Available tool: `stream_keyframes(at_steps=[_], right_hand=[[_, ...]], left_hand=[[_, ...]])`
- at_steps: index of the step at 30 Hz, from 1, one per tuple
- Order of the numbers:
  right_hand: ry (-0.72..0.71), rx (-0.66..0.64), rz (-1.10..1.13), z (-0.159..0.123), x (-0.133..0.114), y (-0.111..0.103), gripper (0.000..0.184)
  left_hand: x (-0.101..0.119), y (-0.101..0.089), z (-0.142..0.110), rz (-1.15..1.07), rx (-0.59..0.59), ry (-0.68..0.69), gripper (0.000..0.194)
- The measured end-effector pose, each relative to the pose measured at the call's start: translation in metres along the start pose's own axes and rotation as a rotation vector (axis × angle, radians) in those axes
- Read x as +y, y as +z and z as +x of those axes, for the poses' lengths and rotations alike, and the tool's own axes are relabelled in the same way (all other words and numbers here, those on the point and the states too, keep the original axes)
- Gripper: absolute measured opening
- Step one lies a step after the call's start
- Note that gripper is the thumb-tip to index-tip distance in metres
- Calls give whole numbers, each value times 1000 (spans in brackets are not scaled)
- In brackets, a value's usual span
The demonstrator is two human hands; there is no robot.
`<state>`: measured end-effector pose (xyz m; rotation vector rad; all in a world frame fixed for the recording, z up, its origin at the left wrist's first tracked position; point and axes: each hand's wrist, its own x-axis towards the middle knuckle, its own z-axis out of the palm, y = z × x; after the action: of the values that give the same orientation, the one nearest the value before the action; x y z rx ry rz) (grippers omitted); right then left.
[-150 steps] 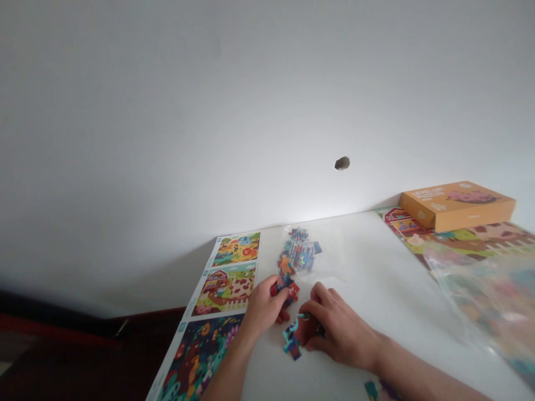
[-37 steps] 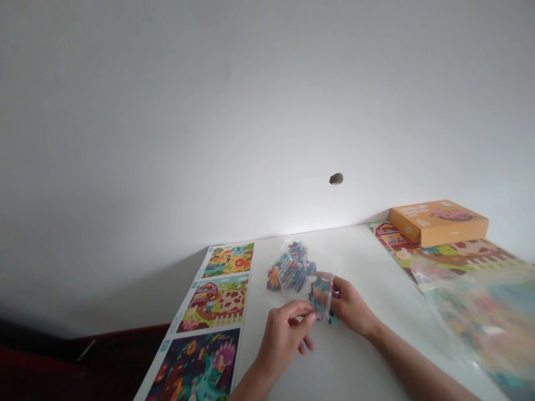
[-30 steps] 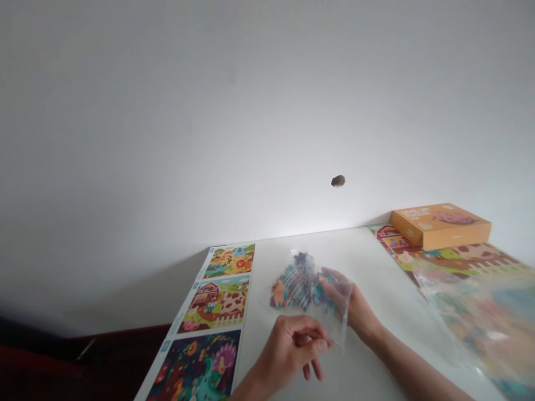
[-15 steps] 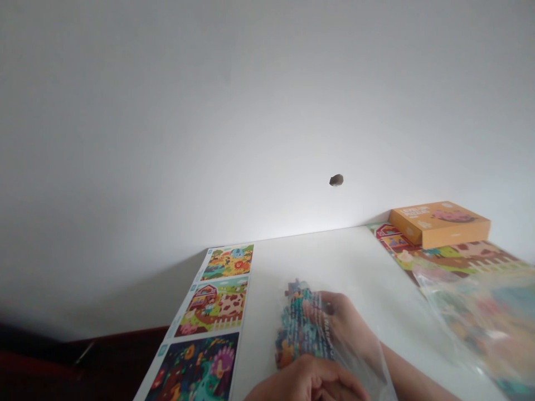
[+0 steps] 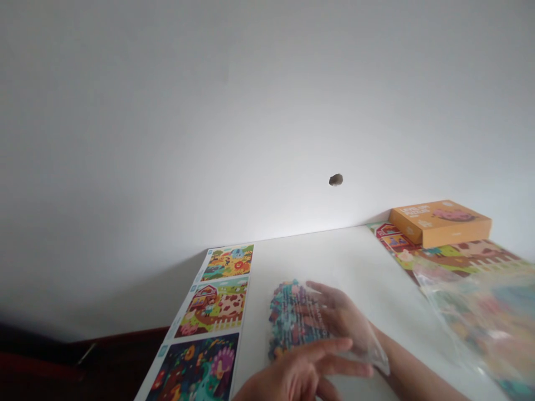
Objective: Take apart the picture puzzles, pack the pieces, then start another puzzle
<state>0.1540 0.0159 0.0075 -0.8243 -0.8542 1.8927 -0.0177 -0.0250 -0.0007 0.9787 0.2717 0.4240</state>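
Observation:
A clear plastic bag (image 5: 355, 342) of small jigsaw puzzle pieces (image 5: 288, 317), mostly teal, purple and blue, lies on the white table in front of me. My right hand (image 5: 334, 312) is seen through the bag's film, fingers stretched towards the pieces. Whether it is inside the bag or behind it, I cannot tell. In front of the bag's near edge, my left hand (image 5: 307, 370) has its fingers spread apart, with nothing gripped.
Along the table's left edge runs a sheet with three pictures (image 5: 213, 306). At right, an orange puzzle box (image 5: 443, 223) sits on a farm poster (image 5: 455, 259). Another clear bag of pieces (image 5: 493, 317) lies nearer. Behind stands a white wall (image 5: 251, 139) with a hole.
My left hand's fingers have spread from a curled position. My right hand's fingers have straightened, and the pieces in the bag have shifted and spread flatter.

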Motion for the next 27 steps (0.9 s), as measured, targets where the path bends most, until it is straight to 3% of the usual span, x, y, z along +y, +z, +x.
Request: stream_keyframes(at_steps=[2, 5, 7, 8, 10, 12, 15, 19, 22, 24, 27], right_hand=[[-7, -64, -87, -1, -7, -3, 58], [-33, 39, -285, 5, -9, -15, 51], [-44, 199, -411, 10, -8, -25, 46], [-47, 271, -506, 11, -9, -31, 41], [-31, 368, -791, 11, -14, -42, 33], [48, 432, -1114, 7, -22, -52, 35], [201, 459, -1357, 0, -34, -62, 39], [350, 295, -1336, -4, -39, -62, 40], [281, 112, -1231, -3, -34, -55, 36], [173, 48, -1102, 1, -29, -51, 30], [82, 77, -950, 9, -22, -50, 31]], left_hand=[[4, -9, -5, 0, 169, 225, 82], [16, -28, -10, 210, 747, 539, 28], [23, -43, -11, 559, 1059, 563, 20], [24, -51, -11, 747, 1109, 528, 25], [24, -62, -9, 973, 1096, 398, 39], [20, -68, -6, 1045, 1025, 286, 45], [15, -68, -2, 1088, 987, 264, 44], [24, -63, -5, 1009, 1043, 206, 44], [35, -61, -10, 942, 1047, 58, 49], [39, -57, -12, 984, 958, -13, 46], [39, -49, -11, 1091, 789, -11, 32]])
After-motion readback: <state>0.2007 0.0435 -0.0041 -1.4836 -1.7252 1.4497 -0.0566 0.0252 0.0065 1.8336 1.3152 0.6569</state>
